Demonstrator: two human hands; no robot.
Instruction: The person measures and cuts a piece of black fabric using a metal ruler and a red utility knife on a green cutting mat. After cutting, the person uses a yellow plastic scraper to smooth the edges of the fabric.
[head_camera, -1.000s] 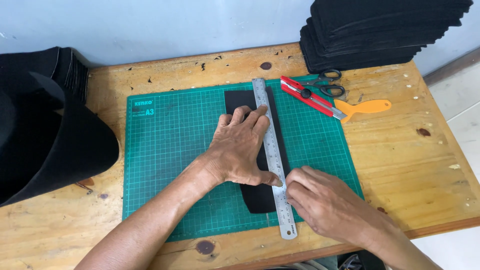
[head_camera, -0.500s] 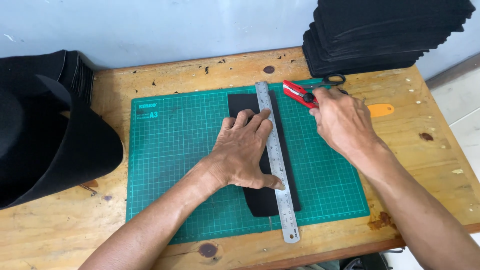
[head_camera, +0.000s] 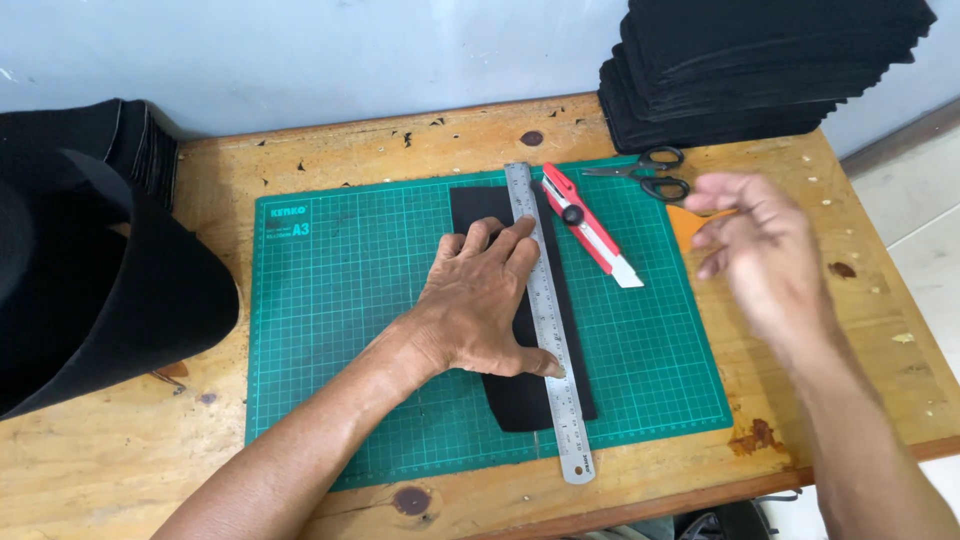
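My left hand (head_camera: 487, 301) lies flat, fingers spread, on a black strip of material (head_camera: 527, 400) and against a steel ruler (head_camera: 548, 330) laid lengthwise over it. Both rest on a green cutting mat (head_camera: 330, 300). My right hand (head_camera: 762, 252) hovers blurred above the mat's right edge, fingers apart, holding nothing. A red utility knife (head_camera: 588, 224) lies on the mat between the ruler and that hand. Black-handled scissors (head_camera: 650, 172) lie just beyond the knife. An orange piece (head_camera: 684, 224) shows partly under my right hand.
The wooden table (head_camera: 860, 350) carries a tall stack of black sheets (head_camera: 750, 70) at the back right. A large roll of black material (head_camera: 100, 290) and more black pieces sit at the left. A pale wall runs behind.
My right hand went from the ruler's lower end up to the red knife, then drew away to the right. The knife now lies closer to the ruler. My left hand kept still.
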